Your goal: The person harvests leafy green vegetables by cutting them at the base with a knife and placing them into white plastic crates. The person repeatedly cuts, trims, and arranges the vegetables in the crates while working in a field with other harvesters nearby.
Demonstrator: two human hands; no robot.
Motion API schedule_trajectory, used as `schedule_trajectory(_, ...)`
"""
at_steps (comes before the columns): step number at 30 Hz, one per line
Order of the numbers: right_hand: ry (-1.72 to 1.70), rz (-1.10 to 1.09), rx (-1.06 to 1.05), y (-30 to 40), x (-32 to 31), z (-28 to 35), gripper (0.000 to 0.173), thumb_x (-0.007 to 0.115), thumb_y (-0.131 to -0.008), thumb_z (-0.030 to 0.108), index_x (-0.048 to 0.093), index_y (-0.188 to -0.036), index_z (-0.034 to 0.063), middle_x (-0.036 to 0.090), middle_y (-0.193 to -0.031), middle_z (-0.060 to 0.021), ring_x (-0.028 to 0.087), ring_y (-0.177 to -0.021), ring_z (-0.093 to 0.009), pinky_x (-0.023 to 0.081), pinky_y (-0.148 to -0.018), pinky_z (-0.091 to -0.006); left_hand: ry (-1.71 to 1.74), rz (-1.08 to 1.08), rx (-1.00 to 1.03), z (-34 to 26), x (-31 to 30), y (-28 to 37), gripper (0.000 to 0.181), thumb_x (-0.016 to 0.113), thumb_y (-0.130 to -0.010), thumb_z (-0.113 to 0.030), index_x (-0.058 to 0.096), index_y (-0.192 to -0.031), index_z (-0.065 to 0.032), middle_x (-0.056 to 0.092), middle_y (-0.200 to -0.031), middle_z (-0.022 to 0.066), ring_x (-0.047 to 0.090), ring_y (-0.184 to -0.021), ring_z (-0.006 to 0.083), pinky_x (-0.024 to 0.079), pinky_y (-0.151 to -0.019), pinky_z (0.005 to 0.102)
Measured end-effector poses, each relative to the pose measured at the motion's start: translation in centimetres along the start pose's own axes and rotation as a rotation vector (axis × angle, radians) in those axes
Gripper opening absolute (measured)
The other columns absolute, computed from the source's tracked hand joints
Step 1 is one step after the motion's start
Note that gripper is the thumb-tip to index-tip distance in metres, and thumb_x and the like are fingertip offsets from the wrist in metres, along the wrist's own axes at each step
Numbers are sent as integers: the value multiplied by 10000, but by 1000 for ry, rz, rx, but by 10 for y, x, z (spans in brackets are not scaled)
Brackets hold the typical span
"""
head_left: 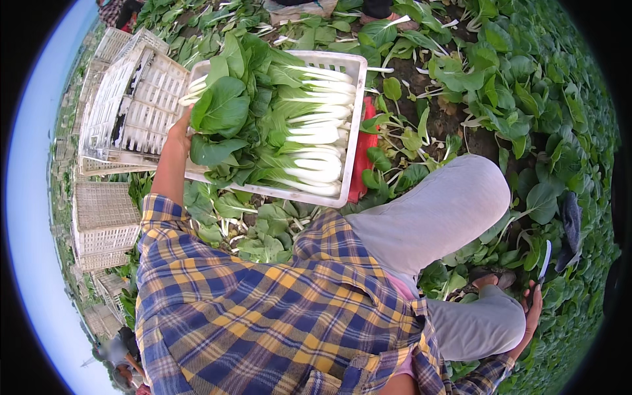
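Observation:
A white plastic crate (359,84) holds rows of bok choy (316,163), white stalks towards the right wall and leaves towards the middle. My left hand (181,129) is at the crate's left end, against the leaves of a bok choy bunch (224,106); its fingers are mostly hidden behind them, so its grip cannot be made out. At the lower right, beside my bent knee, my right hand (532,306) is closed around the dark handle of a knife (545,261), its blade pointing up and away from the crate.
Stacked white plastic crates (148,98) stand left of the filled one, with another stack (106,222) nearer. A red object (364,148) lies beside the crate. Cut leaves litter the soil (410,94); growing greens (558,138) fill the right. Other people are at the top edge and lower left.

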State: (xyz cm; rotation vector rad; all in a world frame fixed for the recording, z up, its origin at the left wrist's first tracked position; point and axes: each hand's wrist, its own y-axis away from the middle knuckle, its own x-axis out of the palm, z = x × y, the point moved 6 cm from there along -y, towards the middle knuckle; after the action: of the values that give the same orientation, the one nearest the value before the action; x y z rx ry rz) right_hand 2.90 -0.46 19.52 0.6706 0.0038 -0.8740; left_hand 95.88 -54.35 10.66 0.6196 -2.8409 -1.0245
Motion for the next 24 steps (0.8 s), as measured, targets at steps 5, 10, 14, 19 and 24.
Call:
schedule_trajectory(5,-32,15,11,-7,12,1,323,583,-969,370,636,-1120,89,602,-732,44,284,-408,-13,181,-383,-194,19,-27,-36,1,-10,-7,695,660,-907,-397,407,-1421,-3,533,-1358,171,557,-1182,322,497,-921,505)
schedule_trajectory(10,39,-80,40,-6,9,8,313,586,-968,368,642,-1099,90,607,-734,44,288,-410,-12,183,-384,-191,-520,-255,267,-30,-3,53,745,499,-948,-556,352,-1486,-62,331,-1530,174,282,-1424,284,257,-1134,487)
schedule_trajectory(14,15,-28,49,-9,15,6,311,594,-963,372,648,-1088,93,607,-734,48,288,-415,-7,183,-387,-186,-744,92,480,-23,27,104,711,323,-985,-614,302,-1522,-149,302,-1559,111,259,-1438,280,174,-1169,422)
schedule_trajectory(19,23,30,85,-19,37,-3,325,594,-961,380,645,-1089,86,606,-728,36,290,-412,-14,190,-387,-185,-545,119,515,26,9,39,638,394,-992,-443,170,-1553,-237,241,-1586,90,161,-1466,328,92,-1169,488)
schedule_trajectory(24,39,48,77,-24,18,-5,333,587,-963,380,638,-1096,79,594,-709,29,308,-412,-11,197,-385,-189,-1226,-517,618,77,102,13,860,468,-880,-107,-9,-1548,-362,153,-1614,83,88,-1463,442,65,-1136,624)
